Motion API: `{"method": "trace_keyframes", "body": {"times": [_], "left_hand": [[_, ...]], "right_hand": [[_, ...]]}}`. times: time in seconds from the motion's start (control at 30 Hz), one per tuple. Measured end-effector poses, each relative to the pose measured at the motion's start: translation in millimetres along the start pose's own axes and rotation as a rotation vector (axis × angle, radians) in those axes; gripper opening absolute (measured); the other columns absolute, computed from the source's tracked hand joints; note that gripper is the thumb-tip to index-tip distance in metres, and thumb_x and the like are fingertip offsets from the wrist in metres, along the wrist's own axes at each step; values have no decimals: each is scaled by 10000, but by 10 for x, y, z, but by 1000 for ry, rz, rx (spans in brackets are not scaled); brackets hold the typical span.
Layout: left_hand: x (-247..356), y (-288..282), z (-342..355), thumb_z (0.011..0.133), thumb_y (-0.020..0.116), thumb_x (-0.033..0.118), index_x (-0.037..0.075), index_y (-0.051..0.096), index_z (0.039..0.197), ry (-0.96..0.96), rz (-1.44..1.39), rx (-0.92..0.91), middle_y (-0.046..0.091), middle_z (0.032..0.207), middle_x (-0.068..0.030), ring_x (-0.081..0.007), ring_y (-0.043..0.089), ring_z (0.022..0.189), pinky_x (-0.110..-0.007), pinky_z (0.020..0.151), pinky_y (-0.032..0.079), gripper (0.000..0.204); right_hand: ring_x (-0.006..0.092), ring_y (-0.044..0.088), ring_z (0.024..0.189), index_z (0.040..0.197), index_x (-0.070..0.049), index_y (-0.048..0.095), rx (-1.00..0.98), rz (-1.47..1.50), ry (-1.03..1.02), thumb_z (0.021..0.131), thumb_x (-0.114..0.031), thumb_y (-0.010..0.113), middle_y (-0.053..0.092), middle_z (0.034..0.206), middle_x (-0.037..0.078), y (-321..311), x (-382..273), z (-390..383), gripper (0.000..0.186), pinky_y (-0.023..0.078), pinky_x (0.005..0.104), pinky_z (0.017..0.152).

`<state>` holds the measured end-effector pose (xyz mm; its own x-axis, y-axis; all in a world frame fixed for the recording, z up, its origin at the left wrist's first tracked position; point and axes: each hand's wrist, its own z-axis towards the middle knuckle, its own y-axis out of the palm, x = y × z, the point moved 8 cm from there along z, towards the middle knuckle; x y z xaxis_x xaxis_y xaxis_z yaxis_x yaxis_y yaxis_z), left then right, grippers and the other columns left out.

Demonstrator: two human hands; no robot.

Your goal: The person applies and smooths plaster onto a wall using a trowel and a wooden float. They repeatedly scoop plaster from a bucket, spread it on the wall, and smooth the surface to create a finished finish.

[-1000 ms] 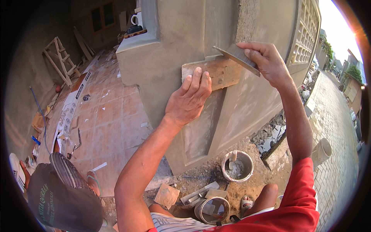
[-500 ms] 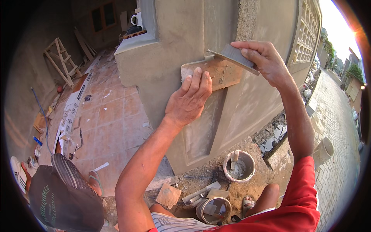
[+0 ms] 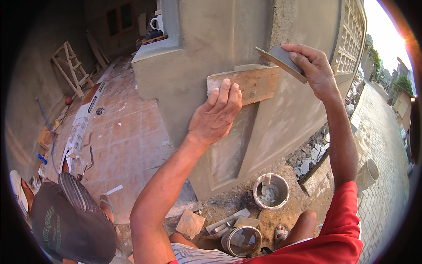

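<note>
My left hand [image 3: 215, 112] presses a short, worn wooden board [image 3: 257, 83] flat against the grey plastered wall [image 3: 198, 57], fingers on its front face at the left end. The board lies nearly level across the top of a recessed panel [image 3: 227, 149]. My right hand [image 3: 313, 70] grips a thin grey rectangular plate [image 3: 281, 55] with thumb and fingers, held tilted just above and beyond the board's right end, beside a rough vertical strip [image 3: 279, 26] of wall. The plate's underside is mostly hidden.
A crouching person in dark shirt [image 3: 72, 224] is at lower left on the tiled floor [image 3: 127, 145]. Below me are a mortar bucket [image 3: 270, 198], a second bucket [image 3: 241, 246], loose tile [image 3: 190, 223] and flat tools [image 3: 226, 222]. A wooden ladder-like frame [image 3: 72, 70] leans left; a paved lane [image 3: 376, 132] runs right.
My right hand and the plate have moved to the right and slightly up, away from the board's face. My left hand and the board have barely moved.
</note>
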<state>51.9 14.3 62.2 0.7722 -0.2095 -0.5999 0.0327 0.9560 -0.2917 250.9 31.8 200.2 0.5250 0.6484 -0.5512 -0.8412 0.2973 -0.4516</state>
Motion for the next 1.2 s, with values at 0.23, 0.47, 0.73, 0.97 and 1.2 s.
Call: {"method": "trace_keyframes", "body": {"times": [0.23,0.47,0.73,0.97,1.2], "left_hand": [[-9,32,-18,727,628,240,97,440,1382,-1,-1,-15,404,1430,-65,-276,316,1401,-411,1140,244,696],[-9,15,-2,730,638,257,89,427,1385,-1,-11,-18,404,1426,-68,-277,313,1401,-409,1142,243,708],[-14,5,1,733,627,234,80,442,1372,2,-23,-4,414,1420,-73,-276,321,1397,-409,1135,252,683],[-32,10,-13,734,625,231,85,453,1368,3,-16,24,416,1418,-69,-276,322,1397,-408,1135,256,673],[-2,36,-4,728,634,244,100,431,1380,-3,-11,-15,399,1417,-62,-273,301,1406,-405,1152,244,698]], "right_hand": [[59,547,667,1141,-26,695,-15,-222,9,960,-135,543,650,778,25,128,-59,5,260,467,257,608],[228,665,757,1116,-1,688,-49,-392,-110,928,-90,540,700,889,151,206,-257,-41,256,527,349,722],[271,679,789,1123,-1,686,-123,-424,-191,935,-74,538,702,940,156,343,-338,-94,251,534,366,750],[63,527,652,1147,-16,689,-89,-196,-96,962,-123,553,613,742,3,52,-413,-76,253,463,248,603],[45,528,677,1173,-26,692,-83,-311,25,987,-151,540,623,796,-13,61,-110,100,270,462,215,634]]}}
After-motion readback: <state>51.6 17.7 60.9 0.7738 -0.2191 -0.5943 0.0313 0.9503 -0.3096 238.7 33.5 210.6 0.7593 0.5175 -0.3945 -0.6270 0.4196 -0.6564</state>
